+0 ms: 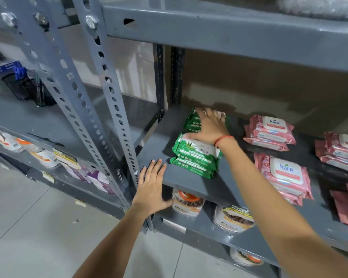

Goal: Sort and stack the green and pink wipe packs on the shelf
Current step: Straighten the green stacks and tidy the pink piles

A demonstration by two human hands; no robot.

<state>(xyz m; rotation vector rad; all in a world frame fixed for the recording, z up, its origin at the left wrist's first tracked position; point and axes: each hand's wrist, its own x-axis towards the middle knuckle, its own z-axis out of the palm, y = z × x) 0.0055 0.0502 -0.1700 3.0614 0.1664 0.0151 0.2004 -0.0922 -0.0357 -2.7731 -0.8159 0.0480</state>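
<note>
The right hand [208,127] lies flat, fingers spread, on the green packs [195,155]; it should press evenly, squaring their edges. The left hand [151,187], open and empty, steadies on the shelf [189,183] edge.

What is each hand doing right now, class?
Left hand: open, flat on the shelf edge, holding nothing.
Right hand: open, fingers spread, pressing on the green wipe packs.

1. Even, fairly bright indoor light; the shelf [189,181] recess behind is dim.
2. Soft shadows fall beside the pink packs [283,173].
3. Wide-angle bending at edges; upper corners blurred.
</note>
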